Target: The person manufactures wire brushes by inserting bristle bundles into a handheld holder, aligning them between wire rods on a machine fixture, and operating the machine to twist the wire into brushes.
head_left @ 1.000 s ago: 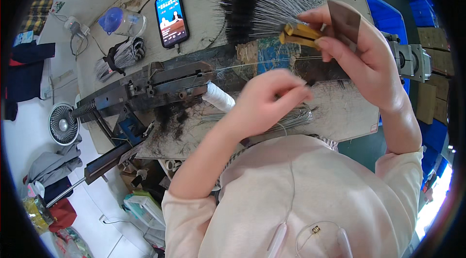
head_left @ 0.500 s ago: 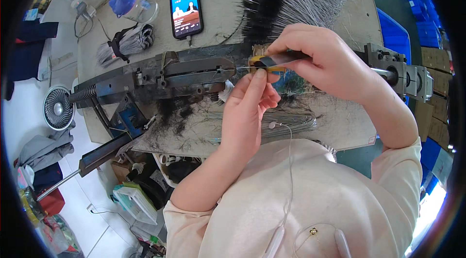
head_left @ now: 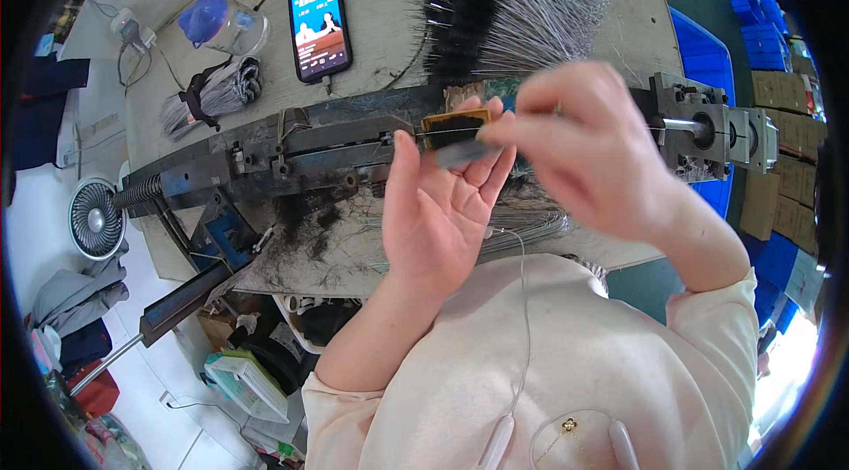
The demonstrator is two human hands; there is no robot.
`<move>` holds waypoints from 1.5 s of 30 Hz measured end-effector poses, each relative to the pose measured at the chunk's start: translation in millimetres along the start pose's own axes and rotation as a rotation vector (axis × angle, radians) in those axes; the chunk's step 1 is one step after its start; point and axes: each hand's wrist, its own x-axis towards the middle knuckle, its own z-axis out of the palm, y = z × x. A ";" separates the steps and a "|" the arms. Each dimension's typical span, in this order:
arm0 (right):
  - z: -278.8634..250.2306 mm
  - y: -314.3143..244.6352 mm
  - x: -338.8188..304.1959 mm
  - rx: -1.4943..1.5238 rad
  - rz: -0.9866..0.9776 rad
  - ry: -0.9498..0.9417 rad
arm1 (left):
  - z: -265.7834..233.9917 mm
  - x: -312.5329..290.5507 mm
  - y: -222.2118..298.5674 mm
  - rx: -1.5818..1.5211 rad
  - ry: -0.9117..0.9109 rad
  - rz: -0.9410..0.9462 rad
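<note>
My left hand [head_left: 435, 227] is palm up under the bench fixture's right end, thumb raised and fingers apart, holding nothing I can make out. Just above its fingers sits a small yellow-rimmed piece [head_left: 428, 124] with black bristle-like filling [head_left: 453, 131], crossed by a thin wire. My right hand [head_left: 588, 156], blurred by motion, is closed to the right of it. A flat grey blade-like piece [head_left: 462, 152] extends from its fingertips over the left palm; its exact kind is smeared. The long dark metal fixture [head_left: 336, 145] runs leftward from the hands.
Behind the hands lie twisted-wire brushes with black bristles [head_left: 469, 6]. A lit phone [head_left: 318, 26], a lidded jar [head_left: 239, 26] and a tied wire bundle [head_left: 217, 94] are at the back left. A metal clamp block [head_left: 707, 127] stands right; loose wires [head_left: 535, 227] lie in front.
The left hand has unfolded from a pinch to a spread palm. My right hand has shifted right and down, and the grey piece has dropped below the wire. The whole view has shifted slightly.
</note>
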 end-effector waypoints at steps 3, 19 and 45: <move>7.4 0.9 -7.6 -0.145 0.007 -0.017 | -0.6 1.8 2.1 -0.017 -0.049 -0.019; 0.9 11.8 3.5 -0.240 -0.057 -0.013 | 3.2 3.0 2.3 -0.009 0.018 0.015; 4.9 15.0 5.5 -0.345 -0.145 0.044 | 8.2 2.9 2.8 -0.009 0.039 0.051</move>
